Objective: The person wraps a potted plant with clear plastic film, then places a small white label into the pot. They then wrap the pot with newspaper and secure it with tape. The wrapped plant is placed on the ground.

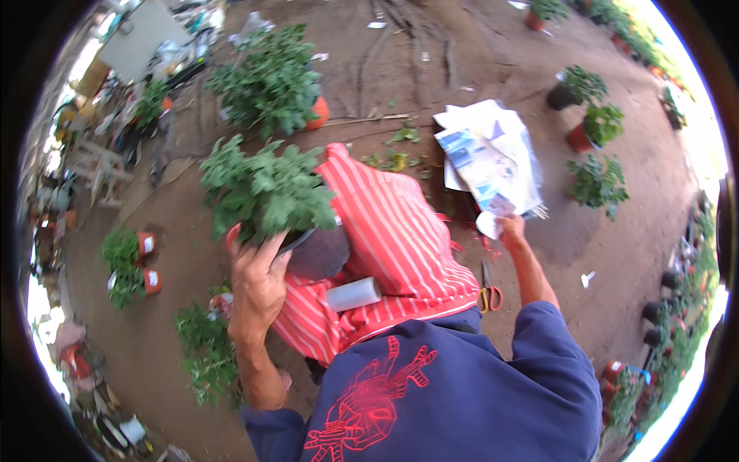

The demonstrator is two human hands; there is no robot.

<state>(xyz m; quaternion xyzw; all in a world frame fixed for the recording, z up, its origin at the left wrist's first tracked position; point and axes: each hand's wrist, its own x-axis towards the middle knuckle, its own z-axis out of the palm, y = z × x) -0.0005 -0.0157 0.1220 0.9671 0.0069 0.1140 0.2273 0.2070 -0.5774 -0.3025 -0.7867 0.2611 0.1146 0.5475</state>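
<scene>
My left hand [261, 277] grips the rim of a black plastic pot [320, 254], which tilts against my lap. A leafy green plant [265, 187] grows from it and hides part of my fingers. My right hand [511, 230] is at the near end of a loose stack of printed sheets and clear plastic [491, 153] on the ground. A white piece of paper [489, 224] is pinched at its fingertips, slightly blurred. On the red-and-white striped cloth [387, 213] over my legs lies a roll of clear plastic film [353, 294].
Scissors [489, 295] with yellow and orange handles lie by my right thigh. A large potted plant [268, 84] stands ahead. Several potted plants [597, 130] line the right, others [130, 265] sit left. A white plastic chair [101, 167] and clutter fill the left edge.
</scene>
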